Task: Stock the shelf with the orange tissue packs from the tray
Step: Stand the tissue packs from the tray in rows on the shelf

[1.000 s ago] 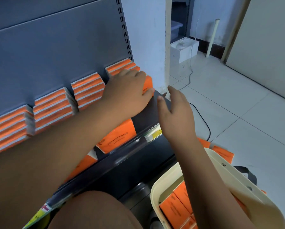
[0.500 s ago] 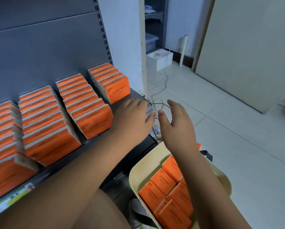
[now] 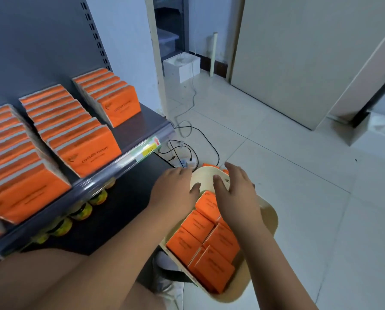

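Observation:
Several orange tissue packs (image 3: 200, 240) lie in a cream tray (image 3: 269, 215) on the floor at lower centre. My left hand (image 3: 173, 189) and my right hand (image 3: 234, 191) hover side by side over the tray's far end, fingers relaxed and holding nothing. On the grey shelf (image 3: 142, 128) at left, rows of orange packs (image 3: 84, 144) stand upright; the rightmost row (image 3: 111, 97) is the shortest and leaves bare shelf in front of it.
Below the shelf, a lower board holds round yellow-green items (image 3: 82, 211). Black and white cables (image 3: 187, 151) and a power strip lie on the tiled floor beyond the tray. A white box (image 3: 181, 67) stands by the doorway. My knee fills the lower left.
Both hands have drawn back from the shelf's right row and come down over the tray. The view has tilted down and right, showing more of the tray.

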Tool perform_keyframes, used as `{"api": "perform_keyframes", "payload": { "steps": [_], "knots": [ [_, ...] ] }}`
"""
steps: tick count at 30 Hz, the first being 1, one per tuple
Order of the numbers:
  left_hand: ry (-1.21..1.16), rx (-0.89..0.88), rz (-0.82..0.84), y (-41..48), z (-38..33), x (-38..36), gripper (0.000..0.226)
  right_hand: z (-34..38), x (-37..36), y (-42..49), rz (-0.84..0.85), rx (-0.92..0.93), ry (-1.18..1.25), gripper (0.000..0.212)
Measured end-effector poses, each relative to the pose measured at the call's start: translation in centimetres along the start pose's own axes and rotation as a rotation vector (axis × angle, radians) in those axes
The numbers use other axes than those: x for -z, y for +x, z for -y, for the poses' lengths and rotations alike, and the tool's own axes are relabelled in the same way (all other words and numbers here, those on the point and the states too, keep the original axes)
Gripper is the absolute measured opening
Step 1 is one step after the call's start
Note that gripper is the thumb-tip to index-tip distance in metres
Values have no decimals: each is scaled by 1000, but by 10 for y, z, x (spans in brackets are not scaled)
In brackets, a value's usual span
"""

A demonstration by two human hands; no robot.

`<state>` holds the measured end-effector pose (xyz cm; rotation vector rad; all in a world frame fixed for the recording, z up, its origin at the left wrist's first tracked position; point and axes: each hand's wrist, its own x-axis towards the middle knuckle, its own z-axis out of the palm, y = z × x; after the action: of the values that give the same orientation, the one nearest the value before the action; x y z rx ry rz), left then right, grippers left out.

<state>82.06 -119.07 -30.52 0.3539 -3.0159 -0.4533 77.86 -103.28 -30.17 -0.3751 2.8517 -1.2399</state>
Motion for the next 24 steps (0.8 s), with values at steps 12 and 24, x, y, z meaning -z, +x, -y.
{"api": "perform_keyframes", "payload": {
  "steps": [12, 24],
  "knots": [
    [-36, 57, 289, -5, 13, -82, 41, -78, -45, -35, 165, -282, -18, 45],
    [-146, 216, 592, -1, 30, -161, 34, -148, -103, -50, 197, -735, 8, 43]
  ]
}}
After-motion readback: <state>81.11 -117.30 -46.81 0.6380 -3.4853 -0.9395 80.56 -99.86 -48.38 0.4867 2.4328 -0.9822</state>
